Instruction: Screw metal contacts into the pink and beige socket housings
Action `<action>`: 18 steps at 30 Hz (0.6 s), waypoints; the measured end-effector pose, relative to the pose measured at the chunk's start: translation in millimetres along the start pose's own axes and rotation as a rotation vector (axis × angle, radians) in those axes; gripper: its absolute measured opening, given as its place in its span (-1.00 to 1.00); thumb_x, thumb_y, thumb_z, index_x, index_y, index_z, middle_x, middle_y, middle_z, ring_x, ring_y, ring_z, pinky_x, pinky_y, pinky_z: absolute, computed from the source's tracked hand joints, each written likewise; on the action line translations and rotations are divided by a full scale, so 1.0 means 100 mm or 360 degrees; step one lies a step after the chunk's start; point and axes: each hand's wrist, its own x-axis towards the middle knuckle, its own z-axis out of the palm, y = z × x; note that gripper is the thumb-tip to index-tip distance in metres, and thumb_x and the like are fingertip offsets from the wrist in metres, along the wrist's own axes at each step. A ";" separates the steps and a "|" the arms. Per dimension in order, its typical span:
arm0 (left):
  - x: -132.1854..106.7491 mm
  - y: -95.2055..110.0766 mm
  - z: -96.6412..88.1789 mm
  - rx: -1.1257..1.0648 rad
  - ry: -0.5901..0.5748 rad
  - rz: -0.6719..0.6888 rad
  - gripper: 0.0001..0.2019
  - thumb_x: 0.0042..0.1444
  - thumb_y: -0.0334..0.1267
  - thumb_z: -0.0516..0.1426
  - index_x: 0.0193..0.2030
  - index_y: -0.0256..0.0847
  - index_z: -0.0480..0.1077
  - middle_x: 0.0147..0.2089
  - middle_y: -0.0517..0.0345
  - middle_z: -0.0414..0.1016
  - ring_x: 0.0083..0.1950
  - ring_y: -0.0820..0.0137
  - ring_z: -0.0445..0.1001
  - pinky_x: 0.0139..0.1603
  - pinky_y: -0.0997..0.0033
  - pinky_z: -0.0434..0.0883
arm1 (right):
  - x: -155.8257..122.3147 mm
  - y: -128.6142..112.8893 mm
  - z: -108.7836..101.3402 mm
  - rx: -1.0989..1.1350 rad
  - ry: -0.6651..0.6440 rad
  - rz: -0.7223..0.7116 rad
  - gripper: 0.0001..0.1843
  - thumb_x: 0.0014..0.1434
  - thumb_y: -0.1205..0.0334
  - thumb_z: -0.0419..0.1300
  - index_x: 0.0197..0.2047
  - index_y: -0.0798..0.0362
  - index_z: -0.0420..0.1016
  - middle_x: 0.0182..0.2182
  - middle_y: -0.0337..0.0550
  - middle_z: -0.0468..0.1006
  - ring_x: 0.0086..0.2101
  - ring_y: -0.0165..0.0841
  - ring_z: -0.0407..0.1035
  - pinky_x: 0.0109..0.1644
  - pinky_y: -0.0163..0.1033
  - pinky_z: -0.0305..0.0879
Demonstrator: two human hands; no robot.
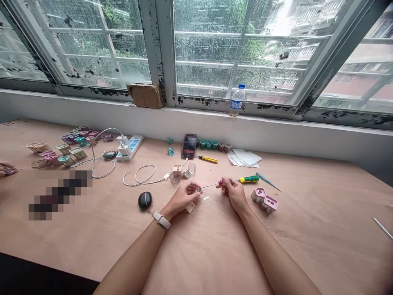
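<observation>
My right hand (233,193) is closed around the red handle of a screwdriver (211,186). Its shaft points left, and the tip meets a small metal piece, likely a pencil sharpener insert (199,190), pinched in the fingers of my left hand (183,199). A small blade-like strip (206,198) lies on the table between my hands. Under my left hand sits a clear and beige sharpener part (190,208), partly hidden. Just beyond are a beige-topped two-hole pencil sharpener (176,173) and clear loose parts (188,172). Right of my right hand stand two pink-topped sharpeners (264,200).
Around my hands lie a green-yellow screwdriver (249,179), blue tweezers (267,181), a yellow cutter (208,159), white papers (245,157) and a black case (145,200). Further left are a power strip (131,147), cables, several coloured sharpeners (76,153) and another person's hand (6,168).
</observation>
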 end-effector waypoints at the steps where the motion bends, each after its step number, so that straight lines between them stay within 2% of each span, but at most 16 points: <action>1: 0.00 0.00 0.00 -0.0012 -0.0001 -0.0007 -0.63 0.02 -0.08 0.32 -0.13 -0.27 0.41 -0.15 -0.04 0.55 -0.12 0.26 0.53 -0.22 0.37 0.41 | 0.00 0.00 0.00 0.0000 -0.0003 -0.0002 -0.51 0.06 -0.23 0.32 -0.41 0.08 0.52 -0.46 -0.05 0.64 -0.59 -0.44 0.24 -0.49 -0.28 0.15; 7: -0.01 0.02 0.00 -0.0056 -0.0018 -0.0015 -0.61 0.02 -0.04 0.31 -0.14 -0.28 0.40 -0.20 0.01 0.55 -0.32 0.40 0.47 -0.33 0.43 0.36 | 0.01 0.01 0.00 -0.0013 -0.0003 -0.0005 -0.51 0.04 -0.24 0.32 -0.42 0.07 0.53 -0.48 -0.07 0.64 -0.60 -0.44 0.25 -0.49 -0.27 0.16; 18: 0.00 -0.04 0.00 -0.0016 -0.0025 0.0005 -0.64 0.07 -0.05 0.28 -0.12 -0.27 0.40 -0.18 0.02 0.53 -0.32 0.41 0.45 -0.34 0.45 0.36 | -0.01 -0.01 0.01 -0.0024 0.0010 -0.0051 -0.52 0.06 -0.23 0.32 -0.40 0.08 0.53 -0.45 -0.06 0.64 -0.59 -0.43 0.27 -0.48 -0.27 0.20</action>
